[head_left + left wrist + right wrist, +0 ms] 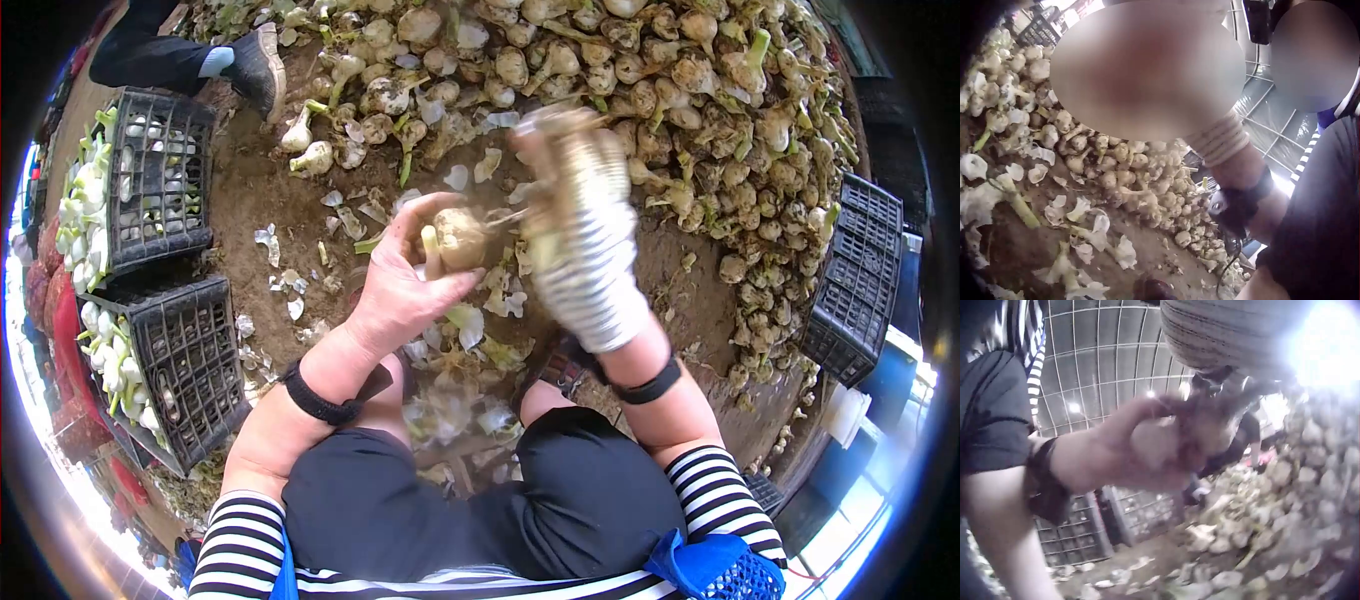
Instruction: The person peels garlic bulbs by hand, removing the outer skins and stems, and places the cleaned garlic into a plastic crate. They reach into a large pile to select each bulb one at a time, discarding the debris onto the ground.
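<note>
My bare left hand holds a garlic bulb between thumb and fingers, its short cut stalk pointing up beside the thumb. Just right of the bulb is my right hand, in a striped, soiled knit glove and blurred by motion. A thin strand shows between bulb and glove; I cannot tell what the gloved fingers hold. The right wrist view shows my left hand around the blurred bulb, below the glove. A blurred patch hides the hands in the left wrist view, leaving only the glove's cuff.
A large heap of garlic bulbs spreads ahead and to the right. Loose peels litter the ground below my hands. Black crates of trimmed garlic stand at left, and another crate at right. Another person's shoe is at upper left.
</note>
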Tool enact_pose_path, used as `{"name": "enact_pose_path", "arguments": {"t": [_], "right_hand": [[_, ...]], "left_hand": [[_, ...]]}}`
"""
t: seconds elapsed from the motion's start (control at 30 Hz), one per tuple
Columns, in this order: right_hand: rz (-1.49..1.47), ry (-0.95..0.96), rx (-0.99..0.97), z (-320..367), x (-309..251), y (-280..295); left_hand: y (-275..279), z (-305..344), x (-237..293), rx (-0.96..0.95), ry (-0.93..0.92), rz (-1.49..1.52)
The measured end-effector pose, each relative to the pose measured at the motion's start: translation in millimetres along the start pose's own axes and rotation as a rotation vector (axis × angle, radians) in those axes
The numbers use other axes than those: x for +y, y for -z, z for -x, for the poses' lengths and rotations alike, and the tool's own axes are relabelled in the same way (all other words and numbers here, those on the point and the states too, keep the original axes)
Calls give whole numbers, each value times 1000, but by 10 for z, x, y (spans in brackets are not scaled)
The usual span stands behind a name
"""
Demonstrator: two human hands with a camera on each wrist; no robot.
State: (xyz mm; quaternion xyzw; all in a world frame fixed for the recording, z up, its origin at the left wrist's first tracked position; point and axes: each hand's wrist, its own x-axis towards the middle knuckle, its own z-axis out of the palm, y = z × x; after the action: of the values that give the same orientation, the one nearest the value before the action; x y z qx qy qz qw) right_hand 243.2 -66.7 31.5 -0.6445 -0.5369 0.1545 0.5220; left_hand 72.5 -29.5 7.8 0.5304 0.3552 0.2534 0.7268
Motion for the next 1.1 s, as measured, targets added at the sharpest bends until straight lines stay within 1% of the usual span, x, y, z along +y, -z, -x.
{"name": "enact_pose_path", "arguments": {"t": [0.03, 0.07, 0.13, 0.17, 0.2, 0.27, 0.3, 0.33, 0.4, 0.43, 0.53, 0.57, 0.63, 0.7, 0.73, 0.8, 0.83, 0.9, 0.93, 0.97, 1.0, 1.03, 1.07, 1.1], "right_hand": [[174, 227, -140, 109, 9, -91], [192, 394, -115, 225, 89, -212], [400, 271, -140, 221, 67, -172], [413, 229, -135, 204, 146, -175], [437, 230, -127, 218, 225, -115], [255, 294, -62, 191, 339, -11], [64, 183, -110, 117, 177, 21], [64, 188, -114, 107, 134, 40], [377, 430, -339, 125, 102, 59], [414, 482, -308, 135, 139, 17], [481, 509, -348, 111, 114, -6], [459, 510, -384, 111, 138, -1], [477, 493, -384, 124, 159, -22], [492, 475, -388, 133, 159, -36], [485, 460, -374, 137, 152, -37], [479, 447, -361, 149, 151, -44], [513, 470, -341, 159, 157, -60], [546, 497, -319, 166, 158, -82], [535, 516, -270, 168, 154, -85], [526, 534, -222, 172, 152, -87], [526, 538, -222, 179, 156, -89], [509, 518, -162, 187, 168, -95], [490, 499, -102, 190, 190, -106], [381, 373, -142, 183, 242, -96]], "left_hand": [[-9, -10, 17, -23, -91, -145], [-84, 40, 60, -1, -2, 53], [-77, 47, 47, 22, -12, 92], [-56, 46, 39, 20, -8, 86], [-39, 42, 27, 32, -7, 104], [-14, 44, 36, 58, -11, 129], [-1, 38, 66, 55, 33, 184], [10, 31, 83, 52, 75, 239], [20, 42, 35, 52, 53, 251], [20, 54, 21, 45, 84, 224], [37, 54, -10, 41, 135, 170], [42, 50, -4, 33, 153, 157], [43, 34, 8, 26, 169, 145], [41, 22, 10, 46, 193, 28], [35, 14, 0, 48, 195, 29], [22, -12, -19, 93, 205, 175], [43, -13, -52, 95, 203, 175], [111, -9, -129, 11, 396, 465], [115, -8, -110, 11, 393, 464], [111, -2, -77, -6, 463, 602], [107, 2, -43, -24, 530, 741], [110, 2, -14, -17, 558, 786], [68, 0, -11, -16, 550, 789], [-4, -2, -12, 50, 424, 668]]}}
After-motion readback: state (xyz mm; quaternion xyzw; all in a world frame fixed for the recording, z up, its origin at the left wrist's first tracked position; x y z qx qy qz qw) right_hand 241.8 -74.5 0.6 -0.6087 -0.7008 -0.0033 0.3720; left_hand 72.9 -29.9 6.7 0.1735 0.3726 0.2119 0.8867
